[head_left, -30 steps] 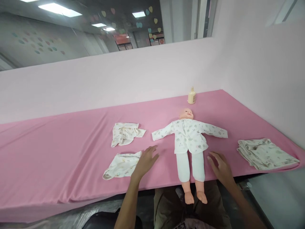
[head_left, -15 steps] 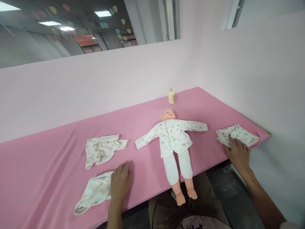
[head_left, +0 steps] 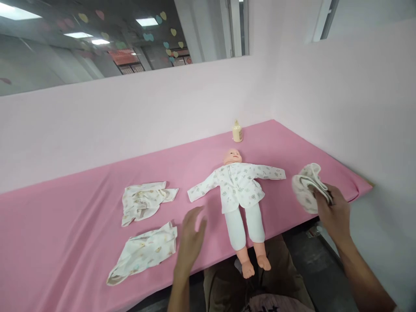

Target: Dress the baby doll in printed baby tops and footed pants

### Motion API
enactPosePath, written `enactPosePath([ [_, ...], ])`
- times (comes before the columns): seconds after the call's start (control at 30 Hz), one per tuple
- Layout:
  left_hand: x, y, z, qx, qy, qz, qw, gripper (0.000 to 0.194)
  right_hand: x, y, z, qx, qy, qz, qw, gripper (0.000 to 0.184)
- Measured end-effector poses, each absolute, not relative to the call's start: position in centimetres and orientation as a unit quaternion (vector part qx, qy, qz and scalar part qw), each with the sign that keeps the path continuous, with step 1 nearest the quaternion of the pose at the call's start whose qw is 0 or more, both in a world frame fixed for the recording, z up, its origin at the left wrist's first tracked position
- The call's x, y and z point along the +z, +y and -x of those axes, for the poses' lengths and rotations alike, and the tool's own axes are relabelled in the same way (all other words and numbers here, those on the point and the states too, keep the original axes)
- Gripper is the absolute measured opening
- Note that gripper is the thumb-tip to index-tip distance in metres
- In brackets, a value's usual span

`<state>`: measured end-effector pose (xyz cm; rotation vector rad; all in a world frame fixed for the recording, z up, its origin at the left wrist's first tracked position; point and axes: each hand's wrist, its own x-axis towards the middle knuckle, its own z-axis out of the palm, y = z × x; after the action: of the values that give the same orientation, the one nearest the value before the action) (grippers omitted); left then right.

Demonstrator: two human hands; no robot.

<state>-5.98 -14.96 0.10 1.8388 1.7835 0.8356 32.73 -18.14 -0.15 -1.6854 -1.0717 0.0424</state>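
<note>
A baby doll (head_left: 238, 208) lies on its back on the pink-covered table (head_left: 208, 169), dressed in a white patterned jacket (head_left: 242, 186) with its sleeves spread wide. White covers its legs, and its feet hang past the front edge. My right hand (head_left: 336, 212) is closed on a folded white patterned baby garment (head_left: 308, 186), lifted off the table's right end. Nothing is in my left hand (head_left: 191, 236), whose fingers are apart, held above the table left of the doll. One patterned garment (head_left: 146, 249) lies just left of that hand, and a second crumpled garment (head_left: 144, 201) sits behind it.
A cream pump bottle (head_left: 237, 132) stands beyond the doll's head near the back wall. A wall (head_left: 383, 130) borders the table on the right. A window or mirror (head_left: 97, 43) spans the wall above. My legs (head_left: 279, 273) are under the front edge.
My right hand has taken hold of the folded garment and raised it. My left hand has come off the near-left garment and moved right, toward the doll.
</note>
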Motion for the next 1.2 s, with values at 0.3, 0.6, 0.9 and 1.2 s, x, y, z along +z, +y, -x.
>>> enactPosePath([
  [0.3, 7.0, -15.2, -5.8, 0.36, 0.468, -0.699, 0.404, 0.062, 4.7, -16.4, -21.4, 0.434, -0.542, 0.482, 0.534, 0.03],
  [0.6, 8.4, -13.2, -2.5, 0.385, 0.478, -0.692, 0.381, 0.029, 5.0, -15.0, -21.9, 0.326, -0.658, 0.47, 0.49, 0.026],
  [0.9, 12.3, -10.4, 1.0, 0.444, 0.504, -0.663, 0.331, 0.025, 5.6, -13.1, -25.4, 0.089, -0.693, 0.52, 0.491, 0.019],
  [1.2, 17.7, -10.8, -1.1, 0.43, 0.437, -0.726, 0.312, 0.023, 7.7, -12.5, -21.5, 0.047, -0.725, 0.497, 0.474, 0.055],
])
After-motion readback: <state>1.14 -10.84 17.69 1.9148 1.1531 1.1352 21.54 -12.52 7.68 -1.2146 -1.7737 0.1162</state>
